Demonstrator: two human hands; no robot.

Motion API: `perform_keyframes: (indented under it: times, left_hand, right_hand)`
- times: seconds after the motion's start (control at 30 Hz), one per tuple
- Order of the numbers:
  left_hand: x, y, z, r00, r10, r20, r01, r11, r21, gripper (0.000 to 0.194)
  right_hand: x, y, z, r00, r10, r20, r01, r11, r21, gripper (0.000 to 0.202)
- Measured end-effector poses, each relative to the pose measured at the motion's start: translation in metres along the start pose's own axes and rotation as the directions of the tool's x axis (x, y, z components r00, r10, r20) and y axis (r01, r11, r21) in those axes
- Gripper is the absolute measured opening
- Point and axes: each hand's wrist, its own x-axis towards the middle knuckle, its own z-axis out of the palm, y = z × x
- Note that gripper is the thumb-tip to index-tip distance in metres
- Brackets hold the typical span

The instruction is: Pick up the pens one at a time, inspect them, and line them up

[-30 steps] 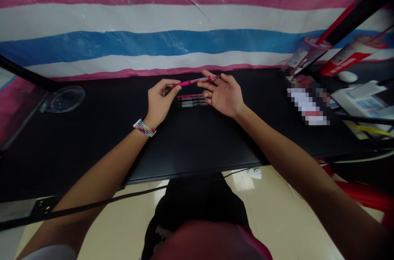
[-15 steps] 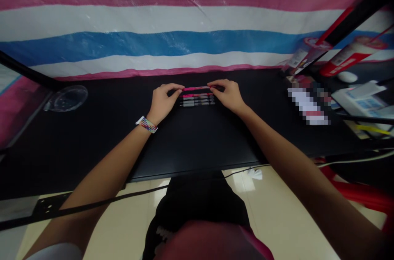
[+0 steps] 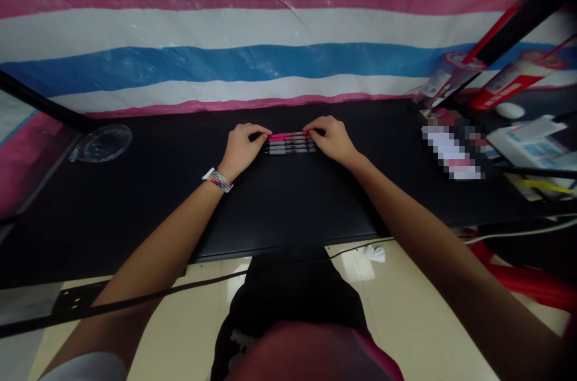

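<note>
Several pens lie side by side across the black table, pink ones at the far side and grey ones (image 3: pixel 288 151) nearer me. The farthest pink pen (image 3: pixel 286 136) rests close against the row. My left hand (image 3: pixel 243 145) pinches its left end between thumb and fingers. At its right end, my right hand (image 3: pixel 331 138) has thumb and fingertips closed on the pen. A multicoloured band circles my left wrist.
A clear plastic lid (image 3: pixel 103 143) lies on the black table (image 3: pixel 148 207) at the left. On the right stand two cups with red straws (image 3: pixel 451 77), beside a white round object (image 3: pixel 509 110) and a blurred-out item (image 3: pixel 453 152). Striped sheeting hangs behind.
The pink pen held by both hands has moved toward me, closing the gap to the row of pens. Both hands still grip its ends.
</note>
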Motion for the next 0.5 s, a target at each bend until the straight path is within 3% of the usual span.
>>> perform_keyframes:
  times: [0.17,0.33,0.5]
  left_hand:
    - [-0.001,-0.004,0.002,0.999,0.04,-0.034,-0.042,0.998,-0.054,0.016]
    - [-0.004,0.007,0.006,0.999,-0.039,-0.033,0.029,0.961,-0.274,0.024]
    - [-0.005,0.013,0.025,0.99,-0.113,-0.089,0.06,0.89,-0.452,0.034]
  right_hand:
    - [0.0,-0.004,0.0,0.997,0.046,-0.056,-0.042,0.997,0.068,0.031]
    - [0.0,-0.01,0.012,0.968,0.169,-0.184,-0.132,0.971,0.198,0.035]
    - [0.002,-0.01,0.029,0.943,0.289,-0.167,-0.214,0.907,0.364,0.04]
